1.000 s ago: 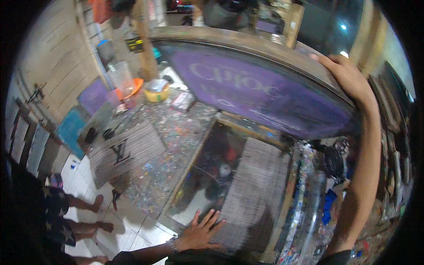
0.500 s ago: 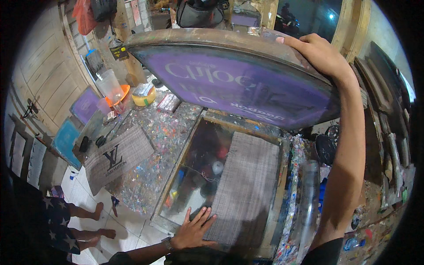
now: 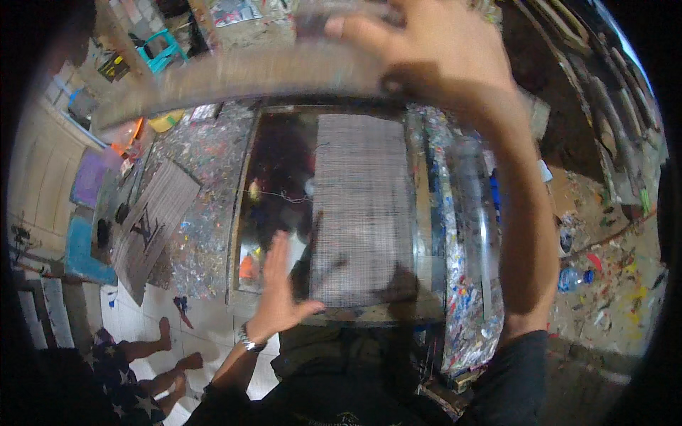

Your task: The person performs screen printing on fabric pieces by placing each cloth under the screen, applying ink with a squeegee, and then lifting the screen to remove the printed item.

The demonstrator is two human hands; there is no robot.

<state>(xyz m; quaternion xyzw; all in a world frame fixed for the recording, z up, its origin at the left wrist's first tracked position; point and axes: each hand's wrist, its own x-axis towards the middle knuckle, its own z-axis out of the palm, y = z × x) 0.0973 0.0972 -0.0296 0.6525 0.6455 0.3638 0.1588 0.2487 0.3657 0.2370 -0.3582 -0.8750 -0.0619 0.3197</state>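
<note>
My right hand (image 3: pixel 440 57) grips the upper edge of a wooden screen printing frame (image 3: pixel 241 78), blurred by motion. The frame stands tilted up at the far side, seen nearly edge-on, so its mesh is hidden. Below it lies a grey woven sheet (image 3: pixel 362 206), flat on a dark glass panel (image 3: pixel 280 153) with a wooden border. My left hand (image 3: pixel 280 291) is open beside the sheet's near left corner, fingers stretched forward and thumb pointing at the sheet's edge. A watch circles that wrist. Whether the thumb touches the sheet I cannot tell.
On the paint-spattered table to the left lies a printed woven sheet (image 3: pixel 156 213). Purple (image 3: pixel 89 177) and teal (image 3: pixel 87 252) panels stand beyond it. A clear tube (image 3: pixel 472 213) lies on the right. Another person's bare feet (image 3: pixel 186 362) show at lower left.
The view has tipped downward. The screen frame has swung from showing its purple mesh to nearly edge-on, with my right hand still on it. My left hand has moved off the sheet's corner.
</note>
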